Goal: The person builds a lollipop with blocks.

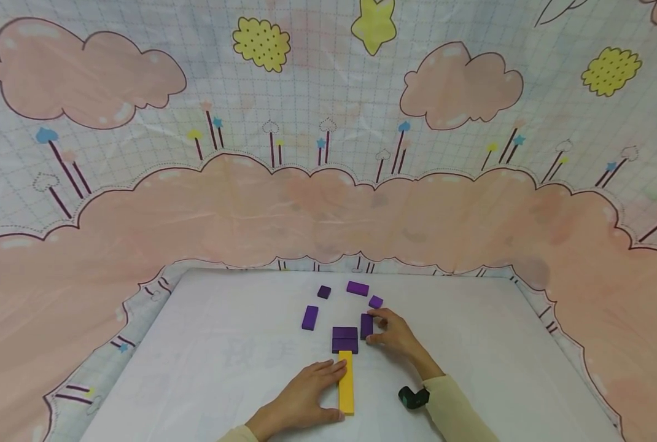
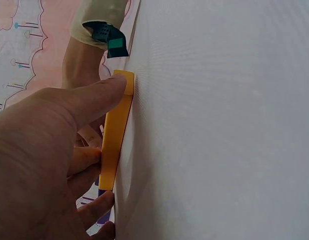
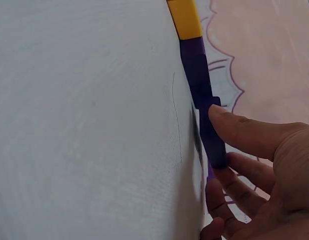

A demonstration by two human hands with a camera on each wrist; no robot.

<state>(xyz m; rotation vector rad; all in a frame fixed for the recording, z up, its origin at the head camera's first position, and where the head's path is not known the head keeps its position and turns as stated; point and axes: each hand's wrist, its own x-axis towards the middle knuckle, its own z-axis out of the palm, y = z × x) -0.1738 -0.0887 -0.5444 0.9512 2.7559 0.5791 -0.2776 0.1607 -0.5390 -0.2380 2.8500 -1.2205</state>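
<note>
A long yellow block [image 1: 347, 393] lies lengthwise on the white table. My left hand [image 1: 306, 396] holds it, thumb at the near end and fingertips by the upper part. Against its far end sit two dark purple blocks [image 1: 345, 341], side by side. To their right, my right hand [image 1: 396, 334] pinches an upright-lying purple block [image 1: 366, 326] between thumb and fingers at its two ends. In the right wrist view, the thumb presses one end of this purple block [image 3: 212, 135], near the purple pair [image 3: 197, 75]. The left wrist view shows the thumb on the yellow block [image 2: 117, 130].
Beyond the hands lie a purple block [image 1: 309, 318], a small dark purple block [image 1: 324, 292], another purple block [image 1: 358, 288] and a small purple one [image 1: 376, 301]. A patterned cloth [image 1: 328, 215] hangs behind the white table [image 1: 223, 344]. A dark device [image 1: 413, 398] sits at the right wrist.
</note>
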